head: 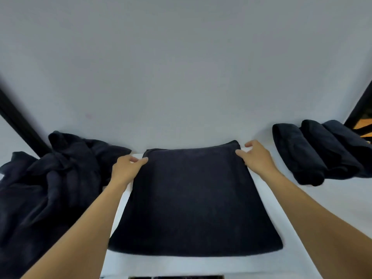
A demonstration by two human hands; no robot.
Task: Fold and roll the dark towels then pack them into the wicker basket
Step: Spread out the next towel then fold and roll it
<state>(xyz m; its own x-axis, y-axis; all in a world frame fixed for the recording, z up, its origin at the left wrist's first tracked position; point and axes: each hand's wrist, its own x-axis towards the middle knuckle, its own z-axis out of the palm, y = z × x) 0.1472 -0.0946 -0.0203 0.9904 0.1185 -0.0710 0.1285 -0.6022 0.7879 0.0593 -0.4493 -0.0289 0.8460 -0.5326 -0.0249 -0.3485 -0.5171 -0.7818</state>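
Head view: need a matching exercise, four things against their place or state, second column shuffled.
Column A
1. flat folded dark towel
2. crumpled heap of dark towels
3. row of rolled dark towels
4. left hand

Column B
a. rolled up, lying at the right
b. grips the flat towel's far left corner
c. spread flat in the centre
d. unfolded, piled at the left

Pairs: 1-c, 2-d, 3-a, 4-b
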